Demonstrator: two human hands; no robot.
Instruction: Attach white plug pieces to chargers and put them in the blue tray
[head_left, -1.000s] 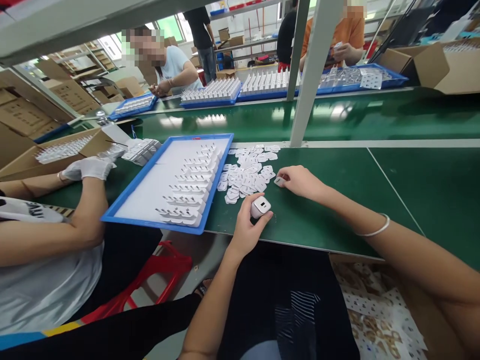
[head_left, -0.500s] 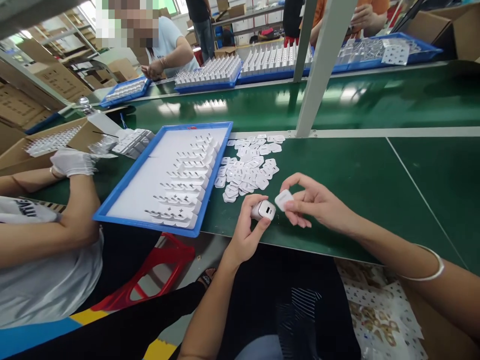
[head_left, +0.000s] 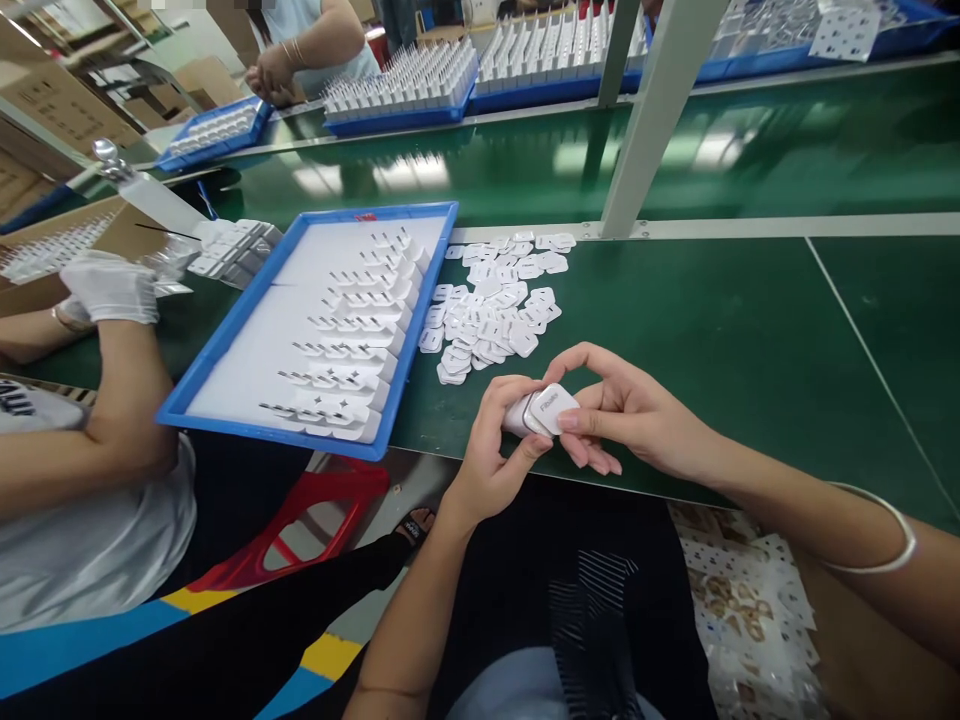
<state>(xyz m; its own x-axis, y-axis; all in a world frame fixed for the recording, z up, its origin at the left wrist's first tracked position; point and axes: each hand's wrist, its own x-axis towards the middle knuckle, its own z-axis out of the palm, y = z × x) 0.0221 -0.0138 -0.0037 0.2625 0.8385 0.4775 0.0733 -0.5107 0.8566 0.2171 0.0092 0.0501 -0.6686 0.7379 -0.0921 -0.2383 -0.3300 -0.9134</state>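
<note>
My left hand [head_left: 495, 440] is closed around a white USB charger [head_left: 516, 416], whose port end is now covered from view. Between the thumb and fingers of my right hand [head_left: 622, 410] is a small white printed cover plate [head_left: 553, 406], held against or just in front of the charger's end. Whether the plate is seated there I cannot tell. Beyond my hands, a loose pile of similar white plates [head_left: 491, 320] lies on the green bench. To the left of the pile stands a blue-rimmed tray [head_left: 217, 385] with rows of white chargers [head_left: 352, 378], prongs upward.
On the left a co-worker's gloved hand [head_left: 112, 287] is beside a cardboard box and a bench press [head_left: 161, 205]. A metal post [head_left: 652, 130] rises at the bench's back edge. Behind it are a green conveyor [head_left: 480, 165] and filled trays [head_left: 401, 90]. A red stool [head_left: 322, 515] stands below.
My right hand has brought the white cover plate left to the charger's end, hiding the port. My left hand keeps its hold. The view has tilted down slightly.
</note>
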